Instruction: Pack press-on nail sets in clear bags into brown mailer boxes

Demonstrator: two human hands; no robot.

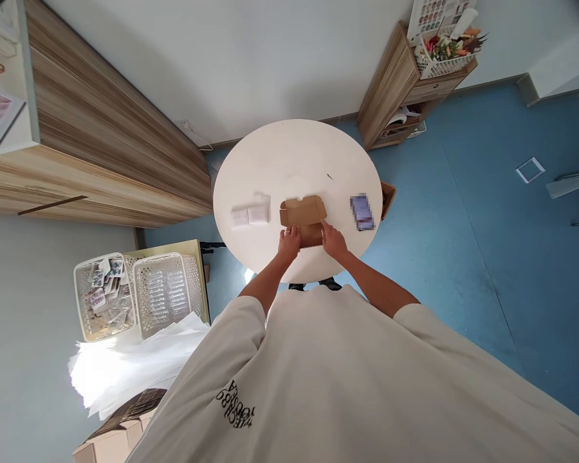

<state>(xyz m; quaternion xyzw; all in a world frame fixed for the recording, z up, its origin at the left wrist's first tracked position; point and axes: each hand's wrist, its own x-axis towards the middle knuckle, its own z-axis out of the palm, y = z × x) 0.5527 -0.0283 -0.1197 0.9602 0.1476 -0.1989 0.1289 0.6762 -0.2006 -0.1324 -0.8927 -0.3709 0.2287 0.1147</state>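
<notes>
A small brown cardboard box [303, 212] lies on the round white table [294, 161] with its lid flap open and pointing away from me. My left hand [288, 242] grips the box's near left side. My right hand [333, 240] holds its near right side. A clear packet with white contents [251, 213] lies to the left of the box. To the right of the box sits a blurred purple item [362, 211].
Two white mesh baskets [135, 292] stand on a small table at my left, with white sheets [125, 366] below them. A wooden cabinet [400, 83] holding a basket stands at the back right. A long wooden counter [101, 141] runs along the left. The floor is blue.
</notes>
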